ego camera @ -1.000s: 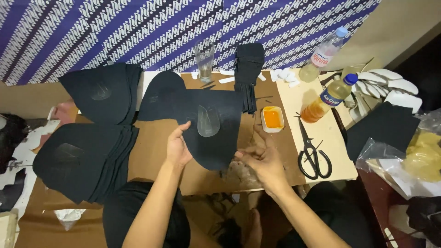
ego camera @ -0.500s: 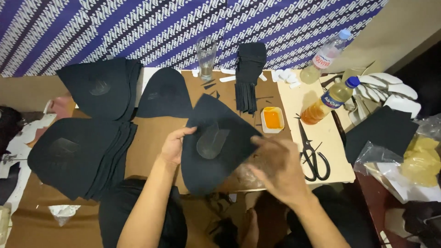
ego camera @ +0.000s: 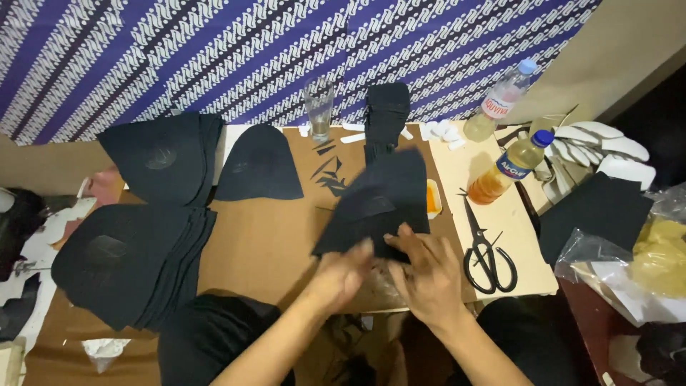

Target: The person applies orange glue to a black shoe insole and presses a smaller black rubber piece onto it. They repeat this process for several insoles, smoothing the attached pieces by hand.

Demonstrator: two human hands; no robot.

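Both hands, left hand (ego camera: 341,275) and right hand (ego camera: 426,275), pinch the black fabric piece (ego camera: 375,207) by its lower edge; a loose grip risks it sagging into the orange glue dish (ego camera: 431,200).

Scissors (ego camera: 489,251), two bottles (ego camera: 516,166), a glass (ego camera: 319,109), black fabric stacks (ego camera: 132,261)

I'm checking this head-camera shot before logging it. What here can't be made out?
- Small orange tray: mostly hidden behind the black fabric piece that both hands hold.
- Left hand and right hand: motion-blurred, fingertips unclear.
- Plastic bag: cut off by the right edge.
- Fabric stack: piece count unreadable, edges merge.
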